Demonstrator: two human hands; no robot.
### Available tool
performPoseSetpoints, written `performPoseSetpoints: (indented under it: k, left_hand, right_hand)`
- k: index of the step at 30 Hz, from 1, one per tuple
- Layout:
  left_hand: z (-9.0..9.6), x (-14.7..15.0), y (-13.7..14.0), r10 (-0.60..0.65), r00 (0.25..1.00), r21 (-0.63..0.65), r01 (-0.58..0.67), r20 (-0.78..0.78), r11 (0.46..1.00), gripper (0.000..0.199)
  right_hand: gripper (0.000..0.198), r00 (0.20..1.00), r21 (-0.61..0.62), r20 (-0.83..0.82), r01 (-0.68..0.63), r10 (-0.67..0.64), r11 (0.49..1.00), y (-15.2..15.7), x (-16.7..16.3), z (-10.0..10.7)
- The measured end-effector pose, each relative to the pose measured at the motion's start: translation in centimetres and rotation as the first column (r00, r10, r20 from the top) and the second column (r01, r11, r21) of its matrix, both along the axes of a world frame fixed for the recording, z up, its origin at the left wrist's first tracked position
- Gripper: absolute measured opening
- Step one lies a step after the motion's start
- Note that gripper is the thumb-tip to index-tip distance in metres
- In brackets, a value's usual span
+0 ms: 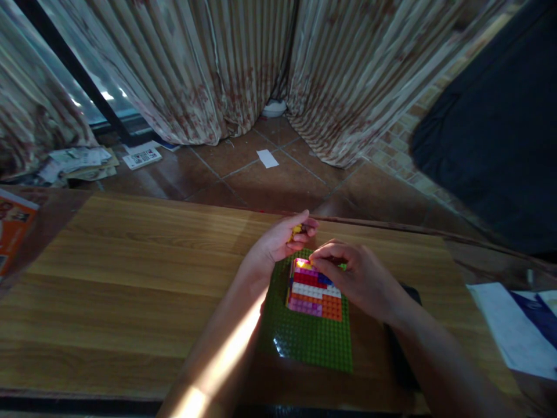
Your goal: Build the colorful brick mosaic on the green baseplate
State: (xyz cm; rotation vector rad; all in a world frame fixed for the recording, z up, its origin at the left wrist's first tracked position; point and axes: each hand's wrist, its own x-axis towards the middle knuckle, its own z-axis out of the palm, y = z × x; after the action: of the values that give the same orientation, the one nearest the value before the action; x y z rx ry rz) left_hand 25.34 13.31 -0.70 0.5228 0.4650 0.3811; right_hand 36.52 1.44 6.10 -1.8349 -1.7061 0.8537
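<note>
A green studded baseplate lies on the wooden table, with a block of toy bricks built up on it in rows of pink, red, white, orange and blue. Just beyond the block, my left hand is curled around several small yellow bricks. My right hand is closed in a pinch at the far edge of the block, over a yellow brick in bright light. The fingers hide whether that pinch holds a brick of its own.
The wooden table stretches away to the left. A dark flat object lies under my right forearm. Papers are at the right, an orange booklet at the far left. Curtains and a tiled floor lie beyond.
</note>
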Motion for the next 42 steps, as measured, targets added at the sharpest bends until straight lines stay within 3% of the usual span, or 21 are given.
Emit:
performPoseSetpoints:
  k: [5,14,20,23,25,27,30,33,38,42]
  left_hand:
    - [0.2,0.0,0.1,0.042,0.998,-0.001,-0.043,-0.045,0.999,0.032]
    - [0.7,0.1,0.3,0.115,0.991,-0.148,-0.103,0.073,0.984,0.051]
    - [0.8,0.1,0.2,0.098,0.98,-0.163,-0.07,0.171,0.984,0.063]
    - [0.6,0.1,0.3,0.082,0.974,-0.162,-0.048,0.212,0.986,0.067]
    - [0.5,0.1,0.4,0.057,0.971,-0.149,-0.023,0.23,0.989,0.069]
    - [0.4,0.1,0.5,0.027,0.97,-0.135,0.006,0.242,0.991,0.072]
    - [0.3,0.1,0.5,-0.001,0.969,-0.122,0.033,0.249,0.992,0.074]
    - [0.2,0.1,0.4,-0.029,0.972,-0.098,0.054,0.234,0.994,0.075]
    - [0.3,0.1,0.2,-0.028,0.976,-0.102,0.051,0.216,0.993,0.076]
    - [0.2,0.2,0.3,-0.024,0.975,-0.127,0.053,0.22,0.99,0.074]
  right_hand:
    - [0.021,0.993,-0.073,-0.101,0.051,-0.058,0.996,0.1,0.2,-0.7]
    - [0.018,0.891,-0.234,-0.345,0.224,-0.296,0.946,0.1,-0.3,-1.6]
    - [0.02,0.924,-0.168,-0.299,0.194,-0.238,0.966,0.1,-0.2,-1.5]
    - [0.022,0.934,0.014,-0.271,0.247,-0.234,0.969,0.7,0.4,-1.9]
    - [0.02,0.961,0.161,-0.146,0.257,-0.234,0.953,1.3,0.7,-2.1]
    - [0.017,0.978,0.23,0.001,0.201,-0.207,0.952,2.0,0.9,-2.1]
    - [0.016,0.981,0.256,0.125,0.111,-0.147,0.96,3.0,0.8,-2.2]
    - [0.015,0.971,0.294,0.177,0.103,-0.16,0.95,3.6,0.8,-2.7]
    - [0.015,0.96,0.305,0.217,0.105,-0.176,0.947,4.0,1.0,-3.3]
    - [0.016,0.967,0.293,0.197,0.099,-0.161,0.951,3.6,1.2,-2.6]
